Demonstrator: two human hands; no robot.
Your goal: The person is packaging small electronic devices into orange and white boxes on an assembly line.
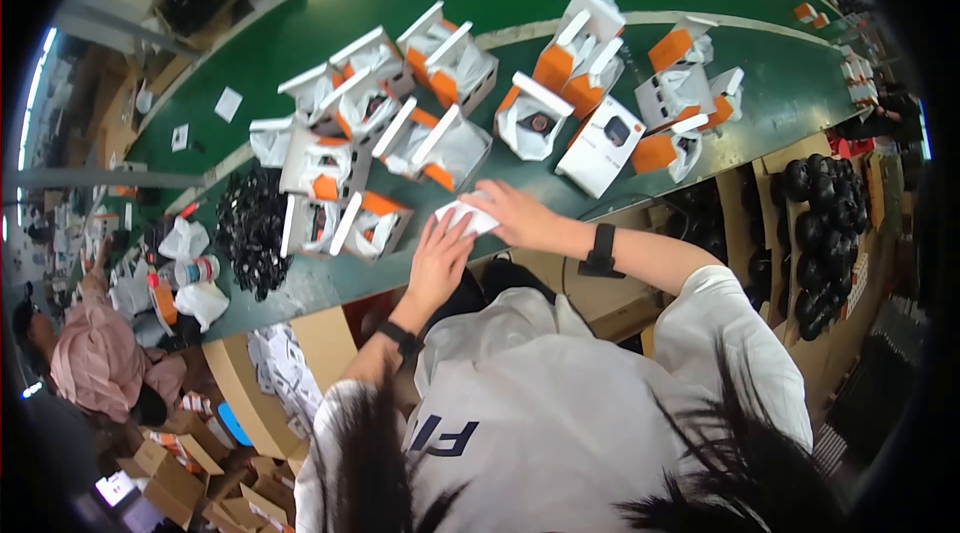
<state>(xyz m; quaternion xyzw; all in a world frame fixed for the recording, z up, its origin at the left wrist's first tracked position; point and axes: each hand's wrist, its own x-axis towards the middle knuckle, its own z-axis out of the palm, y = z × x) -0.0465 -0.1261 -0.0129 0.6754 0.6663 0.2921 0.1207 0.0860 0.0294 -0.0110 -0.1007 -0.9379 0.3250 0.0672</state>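
Observation:
At the near edge of the green workbench, both my hands are on a small white folded paper (474,220). My left hand (440,258) presses its fingers over the paper's left side. My right hand (517,217) grips the far right part of it, fingers bent. Just beyond stand several open white-and-orange boxes (462,148) with white wrapping inside. One open box (534,123) shows a dark round item in its wrapping. A closed white box (603,146) lies to the right of that one. Whatever is under the paper is hidden by my fingers.
A heap of black small parts (257,233) lies on the bench at left, near white plastic bags (203,303). Below the bench's right side hang black round items (830,223). A cardboard carton (250,388) stands at lower left, near another person (110,353) in pink.

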